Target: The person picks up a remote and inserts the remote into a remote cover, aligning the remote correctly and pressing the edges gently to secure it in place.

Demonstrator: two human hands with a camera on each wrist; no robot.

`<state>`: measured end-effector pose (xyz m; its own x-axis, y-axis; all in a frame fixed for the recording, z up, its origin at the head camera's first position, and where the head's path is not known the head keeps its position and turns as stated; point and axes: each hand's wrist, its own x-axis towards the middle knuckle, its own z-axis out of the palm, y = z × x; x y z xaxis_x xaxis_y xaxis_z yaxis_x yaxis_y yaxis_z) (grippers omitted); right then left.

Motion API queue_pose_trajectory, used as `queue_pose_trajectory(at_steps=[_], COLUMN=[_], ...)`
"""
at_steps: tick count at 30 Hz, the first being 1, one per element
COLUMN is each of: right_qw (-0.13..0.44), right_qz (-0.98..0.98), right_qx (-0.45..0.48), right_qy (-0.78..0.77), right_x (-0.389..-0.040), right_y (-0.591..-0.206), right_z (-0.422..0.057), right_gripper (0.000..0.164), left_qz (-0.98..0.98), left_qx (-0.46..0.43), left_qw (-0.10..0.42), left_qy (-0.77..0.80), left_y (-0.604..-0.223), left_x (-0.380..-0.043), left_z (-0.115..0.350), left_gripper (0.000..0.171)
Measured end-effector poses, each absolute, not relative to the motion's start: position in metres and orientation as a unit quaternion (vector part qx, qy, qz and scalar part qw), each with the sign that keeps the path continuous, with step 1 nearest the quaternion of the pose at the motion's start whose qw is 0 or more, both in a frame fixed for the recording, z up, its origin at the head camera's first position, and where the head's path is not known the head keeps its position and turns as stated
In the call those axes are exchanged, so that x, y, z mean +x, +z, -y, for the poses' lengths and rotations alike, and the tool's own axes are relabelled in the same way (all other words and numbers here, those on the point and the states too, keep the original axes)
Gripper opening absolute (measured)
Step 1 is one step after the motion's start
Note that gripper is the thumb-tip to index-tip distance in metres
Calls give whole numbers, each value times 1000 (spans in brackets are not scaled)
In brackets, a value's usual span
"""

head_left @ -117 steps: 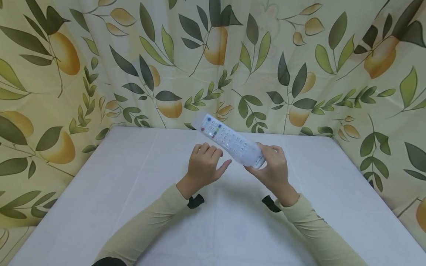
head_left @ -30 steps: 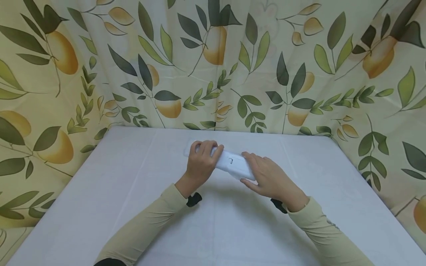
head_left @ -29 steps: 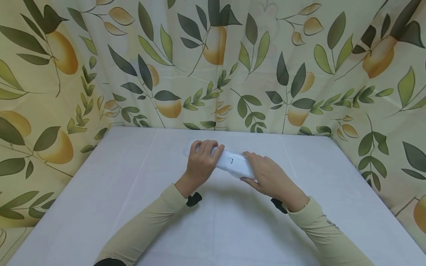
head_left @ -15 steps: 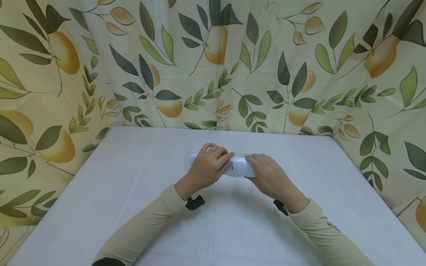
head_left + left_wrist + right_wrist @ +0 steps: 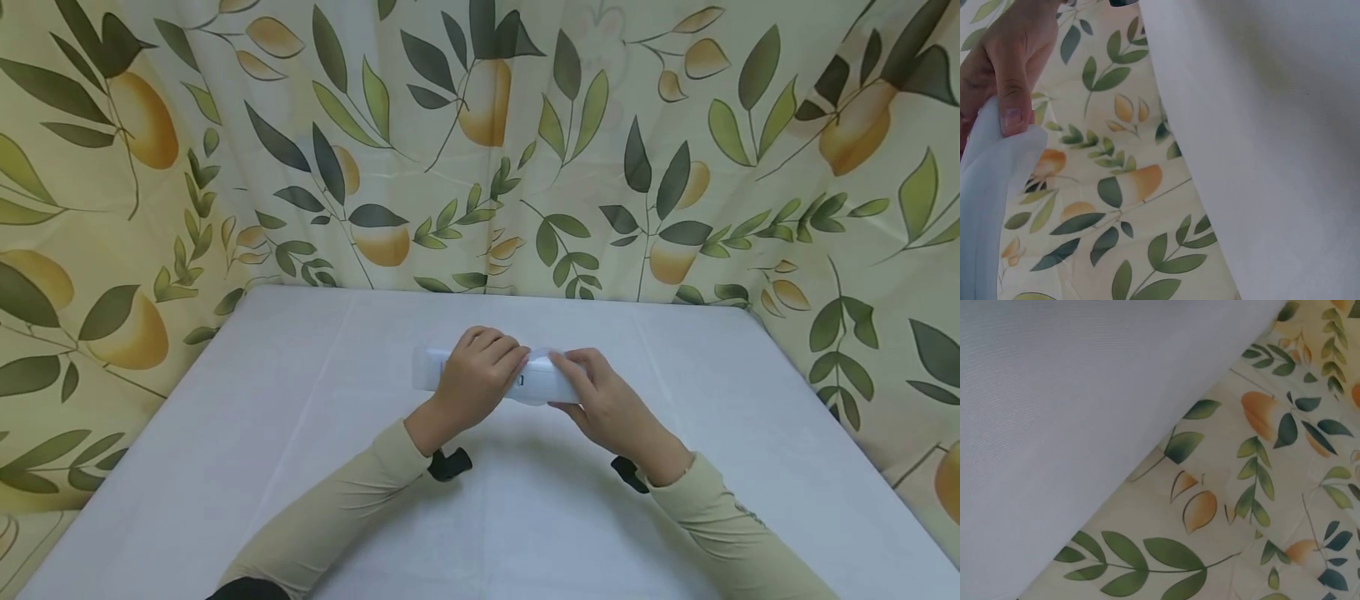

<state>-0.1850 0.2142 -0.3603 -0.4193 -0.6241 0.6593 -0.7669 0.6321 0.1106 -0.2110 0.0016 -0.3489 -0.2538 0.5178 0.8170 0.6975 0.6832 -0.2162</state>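
Observation:
A white remote control (image 5: 551,385) in a clear plastic sleeve is held above the table, its plain back turned up with a small dark mark on it. My left hand (image 5: 476,379) grips it round the middle, covering much of it, and the sleeve's end sticks out to the left. At the other end, my right hand (image 5: 618,408) pinches it between thumb and fingers. In the left wrist view, a thumb (image 5: 1015,106) presses on the sleeved remote (image 5: 982,200). Neither hand nor remote shows in the right wrist view.
The table (image 5: 375,517) has a white cover. Behind and beside it hangs a curtain (image 5: 480,192) printed with fruit and leaves. Black camera mounts (image 5: 450,464) sit under both wrists.
Earlier the right hand alone held the remote, buttons up and tilted. It has since been turned over and lowered, and the left hand has taken hold. The last half second shows only slight shifts.

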Motion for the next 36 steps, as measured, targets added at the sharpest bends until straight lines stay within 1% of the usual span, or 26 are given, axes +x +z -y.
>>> queue_pose_trajectory(at_steps=[2, 3, 6, 7, 8, 14, 16, 20, 22, 25, 27, 29, 31, 33, 36], right_qw=[331, 326, 315, 314, 314, 314, 313, 318, 323, 332, 340, 352, 365, 374, 373], right_qz=[841, 844, 852, 854, 855, 864, 867, 867, 866, 870, 874, 875, 871, 868, 870], right_qx=[414, 412, 404, 401, 399, 381, 374, 372, 370, 348, 329, 309, 298, 293, 289], right_qy=[107, 107, 107, 107, 107, 102, 99, 93, 94, 104, 114, 125, 136, 145, 146], right_x=[-185, -185, -184, -184, -184, -187, -187, -188, -189, -189, -189, -190, -190, -191, -191], right_y=[-360, -359, -359, -359, -359, -360, -359, -357, -356, -356, -355, -354, -353, -351, -350], right_z=[-214, -213, -211, -210, -209, -203, -202, -203, -206, -210, -211, -210, -207, -203, -197], right_gripper=[48, 50, 68, 72, 72, 71, 71, 70, 71, 71, 65, 61, 63, 66, 67], left_qz=[786, 786, 782, 780, 778, 774, 780, 802, 806, 796, 783, 776, 777, 786, 796], left_qx=[-388, -389, -393, -395, -397, -395, -392, -388, -381, -358, -345, -338, -335, -331, -312], left_qw=[475, 475, 481, 483, 486, 495, 487, 454, 449, 478, 505, 520, 522, 511, 499], left_qy=[-79, -69, -42, -34, -25, -4, -10, -35, -58, -100, -115, -115, -107, -110, -140], left_y=[-349, -349, -349, -348, -348, -345, -343, -339, -338, -341, -344, -348, -350, -352, -351], left_x=[-211, -211, -211, -211, -210, -211, -212, -214, -214, -212, -210, -209, -207, -207, -206], left_z=[-2, -3, -3, -3, -3, -2, 0, 5, 7, 10, 11, 9, 6, 2, -3], left_gripper=[10, 11, 14, 16, 17, 20, 20, 19, 21, 21, 21, 24, 30, 33, 31])
